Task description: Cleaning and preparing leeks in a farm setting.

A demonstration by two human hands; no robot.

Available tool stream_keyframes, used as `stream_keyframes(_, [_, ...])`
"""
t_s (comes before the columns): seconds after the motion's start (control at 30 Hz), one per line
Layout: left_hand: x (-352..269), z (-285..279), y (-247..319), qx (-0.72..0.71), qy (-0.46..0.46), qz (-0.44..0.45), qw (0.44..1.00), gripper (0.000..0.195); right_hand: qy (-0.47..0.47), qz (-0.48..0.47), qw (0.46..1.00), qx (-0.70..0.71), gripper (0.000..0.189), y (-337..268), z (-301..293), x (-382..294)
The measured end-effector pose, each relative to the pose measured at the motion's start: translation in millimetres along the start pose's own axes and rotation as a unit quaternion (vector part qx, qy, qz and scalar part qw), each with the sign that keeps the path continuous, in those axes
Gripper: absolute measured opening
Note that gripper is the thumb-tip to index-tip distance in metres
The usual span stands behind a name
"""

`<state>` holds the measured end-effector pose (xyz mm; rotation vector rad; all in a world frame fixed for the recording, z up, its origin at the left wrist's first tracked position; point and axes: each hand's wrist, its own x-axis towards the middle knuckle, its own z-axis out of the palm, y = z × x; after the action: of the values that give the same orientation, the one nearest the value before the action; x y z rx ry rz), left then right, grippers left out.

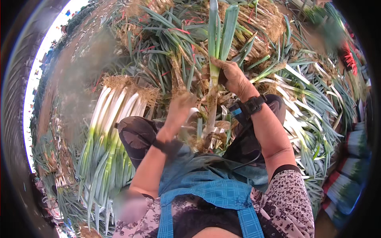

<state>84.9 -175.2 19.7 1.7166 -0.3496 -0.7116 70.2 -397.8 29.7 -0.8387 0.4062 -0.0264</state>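
Observation:
Upright in front of me stands a leek (212, 104), with green leaves at the top and brown, soil-stained outer layers on its shank. My right hand (233, 76) grips it just below where the leaves fan out, and its roots point down between my knees. Motion blurs my left hand (181, 108), which is to the left of the shank and apart from it. A pale curled strip shows beside that hand; whether the fingers hold it cannot be made out. Cleaned white leeks (114, 104) lie to my left, roots pointing away from me.
Unpeeled leek bundles (257, 20) tied with red strips are heaped ahead. More white-shanked leeks (293, 101) spread along my right. Dry peelings (220, 125) litter the ground between my legs. At the far right are blue, red and green packs (351, 169).

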Motion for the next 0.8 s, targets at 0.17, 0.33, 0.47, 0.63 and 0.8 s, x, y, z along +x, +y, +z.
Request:
stream_keyframes(0.17, [42.9,35.6,12.4,-0.203,-0.061,-0.025,0.977,0.034,-0.041,-0.072,0.993,-0.090,0.037,0.5,7.5,-11.6])
stream_keyframes(0.33, [54.6,49.6,-8.8,-0.352,-0.079,-0.074,0.930,0.012,-0.071,-0.109,0.970,-0.203,0.025,-0.5,11.2,-14.3])
stream_keyframes(0.47, [59.7,53.4,-30.2,0.154,-0.022,0.253,0.955,0.024,-0.059,-0.141,0.948,-0.280,0.029,-2.4,0.7,-11.8])
stream_keyframes(0.63, [57.5,55.8,-15.9,0.274,-0.038,0.318,0.907,0.016,0.026,-0.149,0.954,-0.261,0.027,-13.8,0.0,-14.4])
stream_keyframes(0.8, [70.1,56.3,-34.1,0.015,-0.021,0.216,0.976,0.031,-0.011,-0.162,0.950,-0.267,0.028,-8.8,-2.5,-12.2])
